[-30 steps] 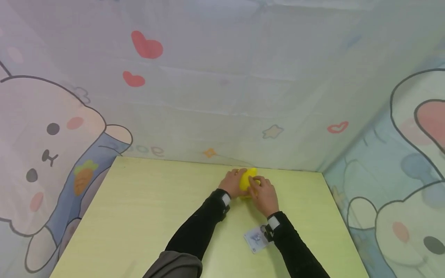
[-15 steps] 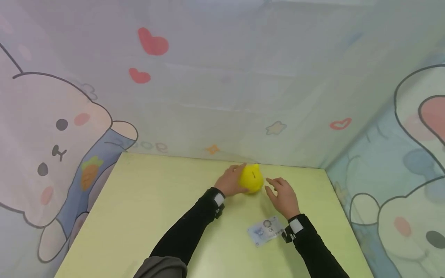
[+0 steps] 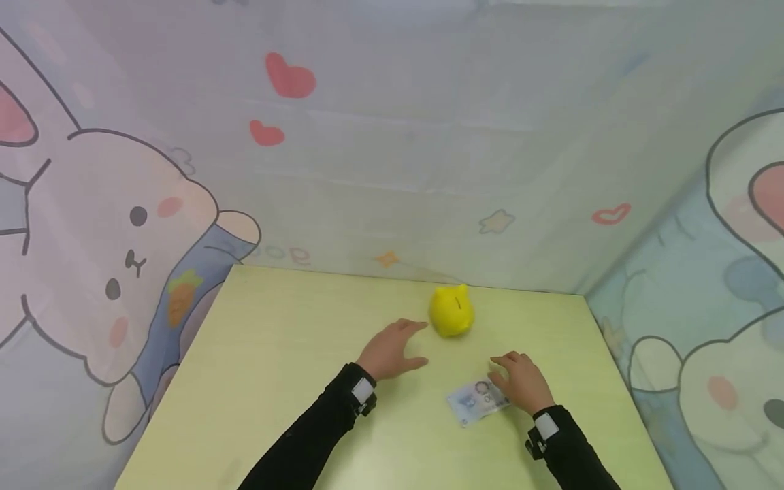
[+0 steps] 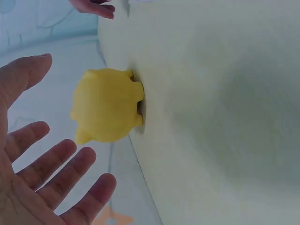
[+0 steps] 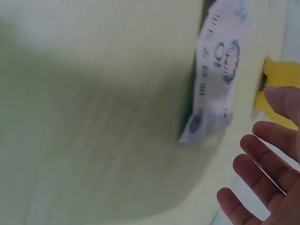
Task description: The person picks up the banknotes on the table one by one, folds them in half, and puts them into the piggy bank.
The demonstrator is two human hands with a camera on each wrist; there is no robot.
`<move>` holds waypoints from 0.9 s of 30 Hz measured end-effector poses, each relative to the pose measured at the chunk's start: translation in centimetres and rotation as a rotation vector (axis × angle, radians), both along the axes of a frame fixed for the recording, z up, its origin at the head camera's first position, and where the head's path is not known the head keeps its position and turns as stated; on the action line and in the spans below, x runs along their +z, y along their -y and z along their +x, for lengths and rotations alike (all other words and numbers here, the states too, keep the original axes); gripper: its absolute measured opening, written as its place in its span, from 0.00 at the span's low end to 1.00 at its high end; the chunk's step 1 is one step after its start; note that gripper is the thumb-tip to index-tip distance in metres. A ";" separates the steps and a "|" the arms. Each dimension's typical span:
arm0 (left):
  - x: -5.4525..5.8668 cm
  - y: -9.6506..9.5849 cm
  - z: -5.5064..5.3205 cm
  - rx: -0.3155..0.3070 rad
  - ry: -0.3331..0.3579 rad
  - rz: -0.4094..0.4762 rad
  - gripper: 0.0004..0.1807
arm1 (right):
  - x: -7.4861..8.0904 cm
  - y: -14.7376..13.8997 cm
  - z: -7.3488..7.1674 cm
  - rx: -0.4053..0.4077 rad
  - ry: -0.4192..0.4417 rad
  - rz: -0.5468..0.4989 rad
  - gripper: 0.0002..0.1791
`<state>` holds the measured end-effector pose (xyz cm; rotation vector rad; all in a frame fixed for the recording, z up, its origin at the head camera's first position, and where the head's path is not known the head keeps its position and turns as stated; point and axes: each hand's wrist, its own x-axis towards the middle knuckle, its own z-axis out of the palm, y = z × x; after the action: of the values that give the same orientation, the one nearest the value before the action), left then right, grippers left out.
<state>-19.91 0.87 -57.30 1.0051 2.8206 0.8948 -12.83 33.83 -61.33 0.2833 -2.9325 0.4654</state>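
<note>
The yellow piggy bank [image 3: 451, 313] stands upright on the table near its back edge, a dark slot on its top. Its rounded body and short feet show in the left wrist view. My left hand [image 3: 387, 352] is held in front and to the left of it, thumb and fingers spread, holding nothing. Below and right of the bank lies a pale printed slip [image 3: 473, 403] that looks like a banknote; one long edge lifts off the table in the right wrist view. My right hand [image 3: 522, 382] is over its right end, fingers loosely bent, with nothing in them.
A light yellow table [image 3: 294, 327] carries these things. Printed cloth walls [image 3: 404, 170] with cartoon rabbits and hearts stand behind it and at both sides.
Both hands have come away from the piggy bank, the right one first, then the left. The left drew back toward the lower left; the right moved down to the printed slip.
</note>
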 end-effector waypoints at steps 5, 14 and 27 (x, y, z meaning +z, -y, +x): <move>-0.5 1.0 1.8 -0.004 -0.055 -0.011 0.37 | -0.9 0.1 0.3 -0.011 0.003 0.048 0.20; -1.4 2.2 4.5 0.032 -0.103 -0.017 0.29 | -2.5 -0.2 0.0 -0.028 0.043 0.058 0.19; -2.9 3.9 7.0 0.099 -0.047 -0.011 0.23 | -2.2 -0.2 -0.7 -0.069 0.116 -0.017 0.18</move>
<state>-12.90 -2.99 -60.16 0.9039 2.9338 0.8744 -13.54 34.02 -63.50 0.1576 -3.0379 0.5126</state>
